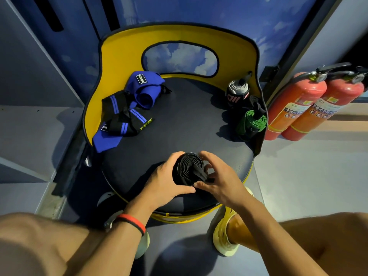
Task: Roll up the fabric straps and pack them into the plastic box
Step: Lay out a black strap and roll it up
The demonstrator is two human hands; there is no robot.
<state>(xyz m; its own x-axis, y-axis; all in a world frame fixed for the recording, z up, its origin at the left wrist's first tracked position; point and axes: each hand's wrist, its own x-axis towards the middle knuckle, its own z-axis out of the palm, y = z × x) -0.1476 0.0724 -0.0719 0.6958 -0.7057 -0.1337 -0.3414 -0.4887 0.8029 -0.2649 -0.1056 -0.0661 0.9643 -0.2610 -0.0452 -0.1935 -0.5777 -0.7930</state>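
A black fabric strap (188,168), wound into a thick roll, sits at the near edge of the round dark seat (185,120). My left hand (165,180) wraps around its left side. On the right, my right hand (221,176) holds it with fingers curled over the top and thumb at the loose end. Unrolled blue straps (146,90) and black straps with blue stripes (125,118) lie in a heap at the seat's back left. A rolled grey-and-black strap (238,91) and a rolled green strap (253,121) stand at the right. No plastic box is in view.
The seat has a yellow curved backrest (179,36) with an oval cut-out. Two red fire extinguishers (306,104) lean against the wall at the right. My knees and pale yellow shoes (223,238) are below the seat on the grey floor.
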